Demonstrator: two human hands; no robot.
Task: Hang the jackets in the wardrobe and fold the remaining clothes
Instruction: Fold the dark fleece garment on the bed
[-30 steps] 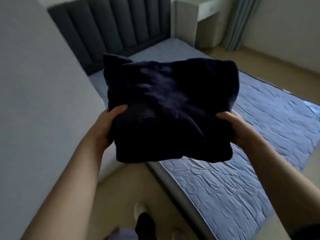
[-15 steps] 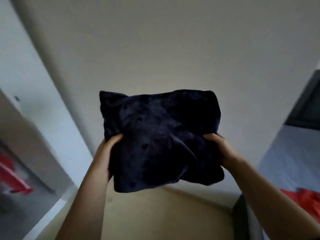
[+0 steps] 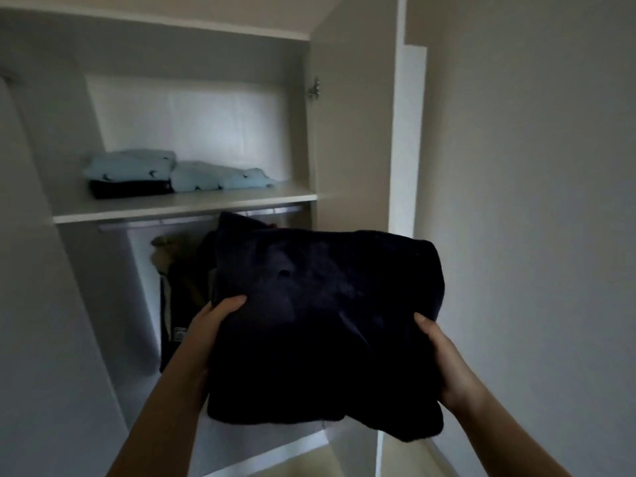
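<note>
A folded dark navy garment (image 3: 323,325) is held in front of the open wardrobe (image 3: 354,132), below its shelf (image 3: 186,208). My left hand (image 3: 215,316) grips the garment's left edge with the thumb on top. My right hand (image 3: 438,352) grips its right edge the same way. On the shelf lie folded light blue clothes (image 3: 220,177) and a light blue piece stacked on a dark one (image 3: 130,173). Under the shelf, jackets (image 3: 182,277) hang from the rail (image 3: 165,222), partly hidden by the garment.
The open wardrobe door (image 3: 406,166) stands edge-on to the right of the shelf. A plain wall (image 3: 533,201) fills the right side. The wardrobe's left side panel (image 3: 41,270) is close on the left. Pale floor (image 3: 309,466) shows at the bottom.
The view has swung from the bed, past a bare wall, to the open wardrobe. Both hands kept the same hold on the folded dark garment throughout.
</note>
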